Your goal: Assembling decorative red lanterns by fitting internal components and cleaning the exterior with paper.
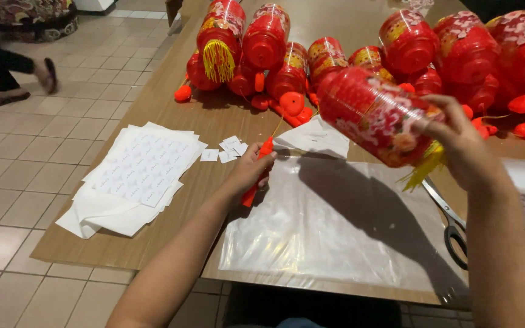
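Wooden table (171,237): paper sheets (135,176), plastic sheet (335,231), lanterns (274,54), probably scissors (451,222).

The left hand (251,170) is curled shut, low down. The right hand (462,146) is up higher, fingers maybe bent.

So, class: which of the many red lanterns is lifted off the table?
The red lantern gripped by the right hand; the others sit on the table.

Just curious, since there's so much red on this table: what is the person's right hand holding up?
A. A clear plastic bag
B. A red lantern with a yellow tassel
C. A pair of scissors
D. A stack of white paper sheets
B: the right hand grips the end of a red lantern raised over the table, its yellow tassel hanging below, while the scissors lie on the table.
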